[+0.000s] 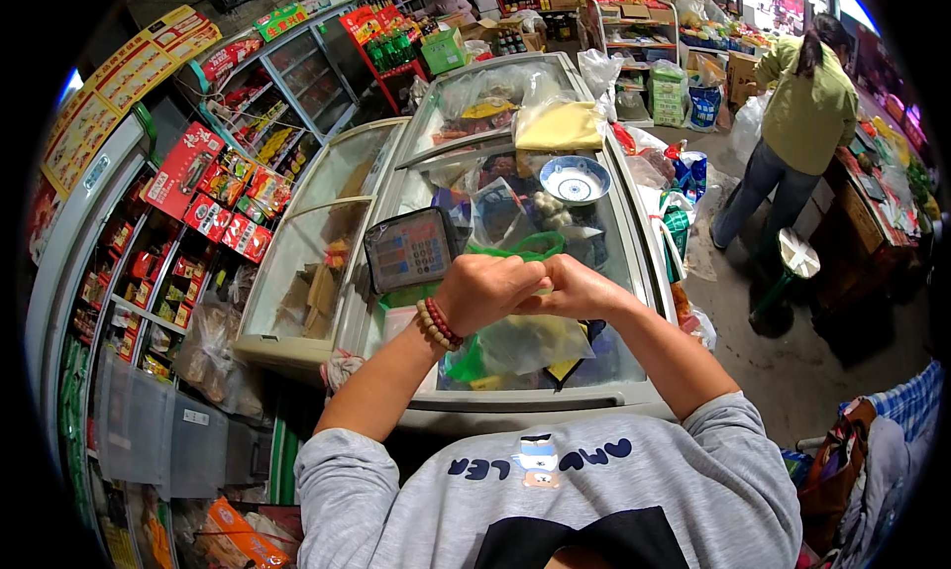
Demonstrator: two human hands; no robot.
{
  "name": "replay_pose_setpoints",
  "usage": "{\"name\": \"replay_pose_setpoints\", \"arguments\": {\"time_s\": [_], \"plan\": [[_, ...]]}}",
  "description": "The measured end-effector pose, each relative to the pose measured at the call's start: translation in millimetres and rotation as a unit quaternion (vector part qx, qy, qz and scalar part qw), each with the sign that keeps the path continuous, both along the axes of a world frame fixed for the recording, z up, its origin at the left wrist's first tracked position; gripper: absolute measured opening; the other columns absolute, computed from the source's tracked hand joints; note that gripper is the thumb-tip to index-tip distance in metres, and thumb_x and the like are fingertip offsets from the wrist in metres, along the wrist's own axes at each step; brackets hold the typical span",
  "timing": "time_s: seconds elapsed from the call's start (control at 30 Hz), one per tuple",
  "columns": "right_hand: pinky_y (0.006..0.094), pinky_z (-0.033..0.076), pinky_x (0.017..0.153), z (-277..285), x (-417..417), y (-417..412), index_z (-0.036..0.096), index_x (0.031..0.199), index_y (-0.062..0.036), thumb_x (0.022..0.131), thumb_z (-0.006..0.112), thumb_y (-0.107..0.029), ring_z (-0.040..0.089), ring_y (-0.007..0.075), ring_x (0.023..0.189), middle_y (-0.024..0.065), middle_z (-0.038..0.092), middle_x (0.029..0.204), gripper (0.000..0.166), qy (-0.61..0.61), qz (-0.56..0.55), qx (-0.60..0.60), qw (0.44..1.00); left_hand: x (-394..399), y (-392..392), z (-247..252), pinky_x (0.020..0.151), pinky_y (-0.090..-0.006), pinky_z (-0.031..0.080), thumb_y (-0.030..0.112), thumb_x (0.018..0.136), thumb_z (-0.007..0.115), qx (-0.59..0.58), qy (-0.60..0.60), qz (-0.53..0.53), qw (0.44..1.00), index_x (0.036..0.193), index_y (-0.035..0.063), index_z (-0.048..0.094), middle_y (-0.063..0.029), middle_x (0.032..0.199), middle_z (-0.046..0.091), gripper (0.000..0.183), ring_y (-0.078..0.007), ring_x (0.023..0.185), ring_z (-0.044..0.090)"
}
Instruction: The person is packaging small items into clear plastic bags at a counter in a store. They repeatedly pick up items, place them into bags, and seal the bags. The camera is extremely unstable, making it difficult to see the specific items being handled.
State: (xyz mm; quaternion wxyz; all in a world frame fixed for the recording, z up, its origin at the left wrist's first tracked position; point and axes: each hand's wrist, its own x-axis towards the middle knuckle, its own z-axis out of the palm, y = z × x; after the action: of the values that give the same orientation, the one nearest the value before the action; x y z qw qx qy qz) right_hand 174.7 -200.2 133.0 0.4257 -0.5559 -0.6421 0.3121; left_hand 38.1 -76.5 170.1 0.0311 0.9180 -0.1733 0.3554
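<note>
My left hand [487, 290], with two bead bracelets at its wrist, is curled into a loose fist above a glass-topped chest freezer [438, 400]. My right hand [579, 285] meets it, fingertips against fingertips. Whatever may be between the fingers is hidden. Just beyond the hands shows a green plastic bag [531, 246], and nearer me lies a clear plastic bag [539, 342]. A scale's keypad unit [412, 248], covered in plastic film, stands left of my left hand. Farther off on the freezer are garlic bulbs [551, 211] and a blue-and-white bowl [575, 180].
A yellow folded cloth or sheet [559, 127] lies at the freezer's far right. Another chest freezer [308, 272] adjoins on the left, beside shelves of packets [160, 272]. To the right, a person [806, 108] stands near a stool [799, 253] and a cluttered counter [877, 197].
</note>
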Motion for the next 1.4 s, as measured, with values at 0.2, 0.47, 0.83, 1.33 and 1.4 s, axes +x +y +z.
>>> {"name": "replay_pose_setpoints", "arguments": {"time_s": [0.2,0.47,0.83,1.33,1.4], "plan": [[0.0297,0.048,0.069,-14,-10,6,0.071,0.094,-0.0088,0.087,0.065,-0.030,0.062,0.0140,0.072,0.0087,0.070,0.083,0.023,-0.021,0.006,-0.029,0.999,-15,10,6,0.047,-0.0317,0.045,0.013,0.080,0.067,0.002,0.004,0.039,0.999,0.083,0.0100,0.059,-0.0040,0.064,0.056,0.009,-0.0209,0.053,0.059],[0.0396,0.048,0.079,-92,10,27,0.063,0.118,-0.0207,0.086,0.060,-0.039,0.062,0.0254,0.098,0.0078,0.065,0.109,0.037,-0.192,-0.005,-0.115,0.975,-81,43,48,0.053,-0.0325,0.048,0.011,0.084,0.065,-0.059,-0.097,0.235,0.965,0.089,0.0072,0.061,-0.0083,0.078,0.066,0.007,-0.0245,0.063,0.064],[0.0398,0.050,0.074,-215,-3,53,0.060,0.112,-0.0145,0.086,0.057,-0.029,0.051,0.0322,0.101,0.0129,0.052,0.106,0.030,-0.360,-0.107,-0.001,0.927,-111,51,34,0.055,-0.0297,0.047,0.016,0.085,0.066,-0.120,-0.058,0.275,0.952,0.087,0.0049,0.060,-0.0084,0.074,0.064,0.013,-0.0243,0.063,0.063],[0.0452,0.046,0.054,-137,-11,36,0.062,0.063,-0.0088,0.090,0.052,-0.045,0.059,0.0339,0.060,0.0132,0.059,0.059,0.046,-0.330,-0.283,0.041,0.900,-86,61,22,0.052,-0.0314,0.047,0.016,0.084,0.067,-0.158,-0.018,0.167,0.973,0.085,0.0075,0.061,-0.0075,0.072,0.064,0.011,-0.0263,0.060,0.063],[0.0447,0.045,0.068,-145,-10,30,0.064,0.067,-0.0085,0.090,0.053,-0.041,0.059,0.0330,0.071,0.0124,0.061,0.063,0.042,-0.323,-0.268,0.025,0.907,-83,59,24,0.052,-0.0318,0.047,0.017,0.083,0.068,-0.158,-0.019,0.143,0.977,0.085,0.0079,0.060,-0.0072,0.072,0.064,0.011,-0.0263,0.059,0.062]]}}
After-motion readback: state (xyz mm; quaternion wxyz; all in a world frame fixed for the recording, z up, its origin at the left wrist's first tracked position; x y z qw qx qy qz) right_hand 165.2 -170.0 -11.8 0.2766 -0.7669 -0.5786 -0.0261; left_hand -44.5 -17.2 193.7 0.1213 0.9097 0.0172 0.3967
